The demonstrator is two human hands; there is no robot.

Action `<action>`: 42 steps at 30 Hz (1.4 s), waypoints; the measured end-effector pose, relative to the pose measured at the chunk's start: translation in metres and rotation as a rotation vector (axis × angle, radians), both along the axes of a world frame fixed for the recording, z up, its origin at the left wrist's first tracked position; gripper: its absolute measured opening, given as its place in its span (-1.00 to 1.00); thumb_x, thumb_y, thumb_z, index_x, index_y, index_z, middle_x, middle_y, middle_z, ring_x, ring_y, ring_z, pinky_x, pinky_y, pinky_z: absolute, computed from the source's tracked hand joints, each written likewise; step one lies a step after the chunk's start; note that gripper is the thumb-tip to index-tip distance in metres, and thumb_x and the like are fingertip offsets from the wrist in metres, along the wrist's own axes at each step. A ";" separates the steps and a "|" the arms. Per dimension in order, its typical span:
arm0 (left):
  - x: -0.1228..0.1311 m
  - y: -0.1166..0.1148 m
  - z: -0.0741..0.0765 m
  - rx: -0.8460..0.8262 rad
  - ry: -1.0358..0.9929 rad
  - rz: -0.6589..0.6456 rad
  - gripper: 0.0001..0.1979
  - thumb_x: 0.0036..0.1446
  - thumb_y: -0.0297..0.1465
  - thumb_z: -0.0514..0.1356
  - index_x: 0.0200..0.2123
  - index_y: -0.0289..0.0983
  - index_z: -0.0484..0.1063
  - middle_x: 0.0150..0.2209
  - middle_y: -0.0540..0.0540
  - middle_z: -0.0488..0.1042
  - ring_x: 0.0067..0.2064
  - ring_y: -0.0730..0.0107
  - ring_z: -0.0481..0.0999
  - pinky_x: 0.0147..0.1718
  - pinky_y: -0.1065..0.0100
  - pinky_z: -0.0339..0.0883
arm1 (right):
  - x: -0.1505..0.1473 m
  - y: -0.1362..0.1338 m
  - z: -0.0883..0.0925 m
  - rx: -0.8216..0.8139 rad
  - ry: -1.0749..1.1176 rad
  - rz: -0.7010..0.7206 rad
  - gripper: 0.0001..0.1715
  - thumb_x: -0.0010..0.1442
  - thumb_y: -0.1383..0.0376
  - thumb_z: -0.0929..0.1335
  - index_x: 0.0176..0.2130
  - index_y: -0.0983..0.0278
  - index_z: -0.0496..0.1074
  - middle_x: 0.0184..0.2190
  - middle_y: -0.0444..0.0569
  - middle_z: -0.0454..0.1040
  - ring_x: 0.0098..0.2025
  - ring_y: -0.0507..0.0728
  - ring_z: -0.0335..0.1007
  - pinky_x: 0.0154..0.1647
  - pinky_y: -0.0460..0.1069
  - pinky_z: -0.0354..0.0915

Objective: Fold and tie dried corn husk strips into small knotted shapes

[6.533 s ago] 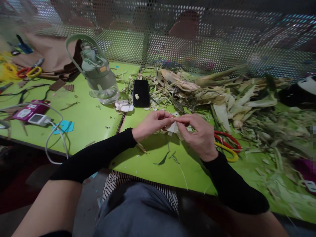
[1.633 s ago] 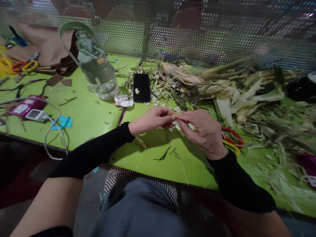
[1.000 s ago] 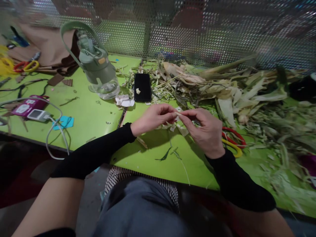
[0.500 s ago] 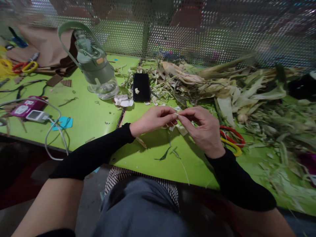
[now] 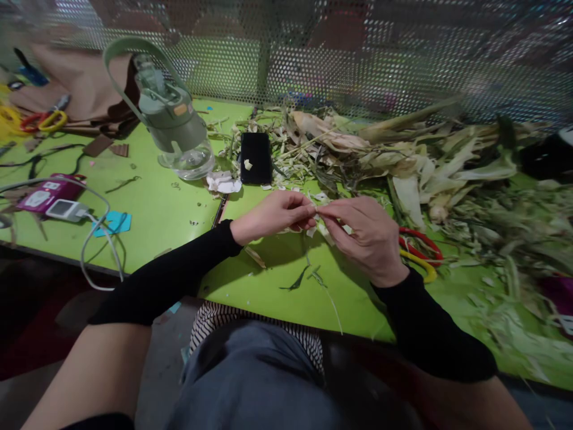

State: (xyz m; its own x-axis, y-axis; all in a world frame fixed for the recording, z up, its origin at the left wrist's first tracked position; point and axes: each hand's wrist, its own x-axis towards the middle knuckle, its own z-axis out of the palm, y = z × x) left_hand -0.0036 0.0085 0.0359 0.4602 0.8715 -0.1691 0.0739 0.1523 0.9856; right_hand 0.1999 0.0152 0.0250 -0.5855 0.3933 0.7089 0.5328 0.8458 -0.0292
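Observation:
Over the green table (image 5: 268,286), my left hand (image 5: 280,216) and my right hand (image 5: 364,233) meet at the fingertips. Both are closed in a pinch, and what lies between the fingers is too small to make out. Pale scraps lie just under and behind the fingertips. Scissors with red and yellow handles (image 5: 423,245) lie beside my right wrist, partly hidden by it. A thin green strand and a dark leaf piece (image 5: 296,280) rest on the table in front of my hands.
A black phone (image 5: 256,158) and a green bottle (image 5: 179,128) stand behind my left hand. Corn husks (image 5: 403,155) cover the back right. Farther left are a magenta device (image 5: 47,194) with a white cable, brown material (image 5: 85,83) and more scissors (image 5: 54,119). A perforated metal screen (image 5: 224,71) rises behind.
My right hand has turned slightly, its fingers now straighter and its back more in view. My left hand has shifted slightly left, and the fingertips still meet.

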 end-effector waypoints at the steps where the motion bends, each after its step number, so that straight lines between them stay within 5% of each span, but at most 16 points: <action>1: 0.001 0.000 0.000 -0.029 -0.023 0.004 -0.80 0.35 -0.42 0.16 -0.34 -0.38 0.44 -0.41 -0.01 0.52 -0.41 0.63 0.42 -0.25 0.44 0.33 | 0.000 0.000 0.000 0.019 -0.014 -0.001 -0.83 0.30 0.43 0.39 -0.14 0.22 0.56 -0.27 0.01 0.67 -0.25 0.19 0.58 -0.26 0.08 0.48; 9: 0.001 -0.003 0.004 -0.079 -0.124 0.102 -0.87 0.34 -0.49 0.16 -0.29 -0.40 0.44 -0.40 -0.01 0.51 -0.35 0.62 0.47 -0.24 0.45 0.34 | -0.002 -0.006 0.003 0.107 -0.118 -0.005 -0.73 0.27 0.42 0.40 -0.03 0.21 0.56 -0.19 0.09 0.68 -0.23 0.25 0.60 -0.22 0.13 0.51; 19: 0.007 -0.004 -0.004 0.023 -0.223 0.039 -0.81 0.39 -0.45 0.12 -0.31 -0.38 0.41 -0.40 0.02 0.48 -0.38 0.64 0.44 -0.29 0.48 0.30 | -0.009 -0.006 0.000 -0.188 0.195 -0.099 -0.86 0.32 0.33 0.42 -0.12 0.17 0.59 -0.28 -0.02 0.67 -0.33 0.15 0.56 -0.34 0.08 0.45; 33: 0.011 -0.004 -0.012 0.059 -0.160 0.009 -0.75 0.40 -0.35 0.09 -0.32 -0.36 0.39 -0.37 -0.02 0.51 -0.36 0.58 0.45 -0.24 0.41 0.33 | -0.007 -0.010 0.000 -0.072 0.122 -0.106 -0.83 0.32 0.40 0.40 -0.15 0.14 0.55 -0.31 0.00 0.64 -0.28 0.23 0.57 -0.30 0.14 0.46; 37: 0.009 -0.006 -0.008 0.128 -0.109 -0.006 -0.79 0.36 -0.39 0.13 -0.33 -0.37 0.42 -0.36 -0.04 0.52 -0.33 0.56 0.45 -0.22 0.42 0.33 | -0.003 -0.007 0.002 0.093 0.003 -0.069 -0.83 0.29 0.41 0.41 -0.13 0.19 0.55 -0.30 0.03 0.65 -0.29 0.24 0.55 -0.30 0.14 0.46; 42: 0.004 -0.007 -0.001 0.112 -0.062 0.005 -0.75 0.39 -0.32 0.10 -0.25 -0.38 0.45 -0.27 -0.12 0.59 -0.29 0.55 0.51 -0.27 0.45 0.33 | 0.004 -0.004 0.006 0.040 -0.017 -0.022 -0.72 0.29 0.40 0.41 -0.04 0.16 0.60 -0.24 0.05 0.67 -0.24 0.27 0.58 -0.25 0.18 0.46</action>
